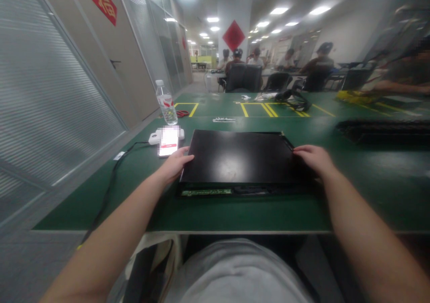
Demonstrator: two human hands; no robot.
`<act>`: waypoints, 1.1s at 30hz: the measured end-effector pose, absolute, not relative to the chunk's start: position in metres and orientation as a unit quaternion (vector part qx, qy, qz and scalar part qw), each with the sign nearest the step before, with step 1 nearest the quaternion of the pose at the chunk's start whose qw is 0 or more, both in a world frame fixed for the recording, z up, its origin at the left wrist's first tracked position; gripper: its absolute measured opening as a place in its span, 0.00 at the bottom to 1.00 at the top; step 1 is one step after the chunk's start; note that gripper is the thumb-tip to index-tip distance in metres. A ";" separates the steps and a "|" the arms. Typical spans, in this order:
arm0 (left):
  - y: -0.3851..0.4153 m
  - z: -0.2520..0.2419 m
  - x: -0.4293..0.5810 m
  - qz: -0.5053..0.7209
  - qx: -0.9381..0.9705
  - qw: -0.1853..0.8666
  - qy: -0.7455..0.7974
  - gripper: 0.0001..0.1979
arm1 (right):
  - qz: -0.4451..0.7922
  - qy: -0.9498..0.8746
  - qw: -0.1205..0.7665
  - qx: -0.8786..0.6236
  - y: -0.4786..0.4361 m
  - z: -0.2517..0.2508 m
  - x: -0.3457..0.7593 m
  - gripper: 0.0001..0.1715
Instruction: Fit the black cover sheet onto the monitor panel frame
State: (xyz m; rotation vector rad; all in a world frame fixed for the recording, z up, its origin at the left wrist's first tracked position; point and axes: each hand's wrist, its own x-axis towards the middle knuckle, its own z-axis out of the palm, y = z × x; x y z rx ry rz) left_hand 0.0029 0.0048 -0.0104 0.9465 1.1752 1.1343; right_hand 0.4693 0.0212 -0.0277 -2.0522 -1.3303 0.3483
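A flat black display panel (235, 153) lies tilted over a dark frame (285, 141), whose edge shows at the upper right. Below the panel's near side, a strip of green circuit board (206, 192) is exposed. My left hand (175, 164) is closed on the panel's left edge, thumb on top and the other fingers partly hidden beneath. At the opposite side, my right hand (315, 160) pinches the right edge, its fingertips against the rim; its lower fingers are hidden.
Left of the panel are a lit phone (168, 141), a white power strip (155, 137) with a black cable (112, 177), a water bottle (167, 103) and red-handled scissors (182, 113). Dark long parts (386, 130) lie on the green table (255, 213) at right. People sit farther back.
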 end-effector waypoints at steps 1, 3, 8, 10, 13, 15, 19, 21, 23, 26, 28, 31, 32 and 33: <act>0.005 -0.011 0.003 0.487 0.407 0.583 0.507 0.27 | 0.133 -0.509 0.327 -0.785 0.021 -0.028 0.469 0.09; 0.005 -0.011 0.003 0.485 0.409 0.579 0.512 0.26 | 0.134 -0.509 0.323 -0.786 0.021 -0.027 0.469 0.09; 0.004 -0.008 0.004 0.486 0.413 0.579 0.509 0.27 | 0.131 -0.509 0.312 -0.791 0.021 -0.028 0.469 0.10; 0.004 -0.007 0.004 0.483 0.413 0.583 0.506 0.27 | 0.129 -0.511 0.311 -0.791 0.022 -0.028 0.470 0.10; 0.004 -0.008 0.004 0.483 0.414 0.586 0.503 0.28 | 0.124 -0.517 0.312 -0.788 0.023 -0.030 0.472 0.10; 0.004 -0.009 0.003 0.484 0.416 0.586 0.499 0.28 | 0.122 -0.516 0.313 -0.788 0.023 -0.031 0.473 0.10; 0.005 -0.011 0.002 0.483 0.419 0.587 0.497 0.29 | 0.121 -0.518 0.319 -0.784 0.023 -0.031 0.473 0.09; 0.005 -0.011 0.001 0.486 0.418 0.585 0.497 0.30 | 0.123 -0.518 0.325 -0.782 0.023 -0.031 0.473 0.09; 0.005 -0.013 0.000 0.487 0.421 0.586 0.493 0.31 | 0.126 -0.514 0.335 -0.780 0.023 -0.031 0.474 0.08; 0.006 -0.015 -0.002 0.487 0.429 0.586 0.485 0.30 | 0.131 -0.510 0.349 -0.775 0.023 -0.033 0.475 0.08; 0.007 -0.017 -0.001 0.496 0.433 0.570 0.492 0.29 | 0.134 -0.510 0.353 -0.773 0.023 -0.034 0.475 0.08; 0.009 -0.020 -0.001 0.511 0.439 0.523 0.522 0.25 | 0.140 -0.510 0.350 -0.773 0.022 -0.033 0.475 0.09; 0.010 -0.021 -0.001 0.513 0.442 0.511 0.530 0.24 | 0.143 -0.509 0.347 -0.774 0.022 -0.033 0.474 0.09; 0.011 -0.022 -0.001 0.513 0.446 0.501 0.535 0.24 | 0.145 -0.508 0.346 -0.775 0.021 -0.032 0.474 0.09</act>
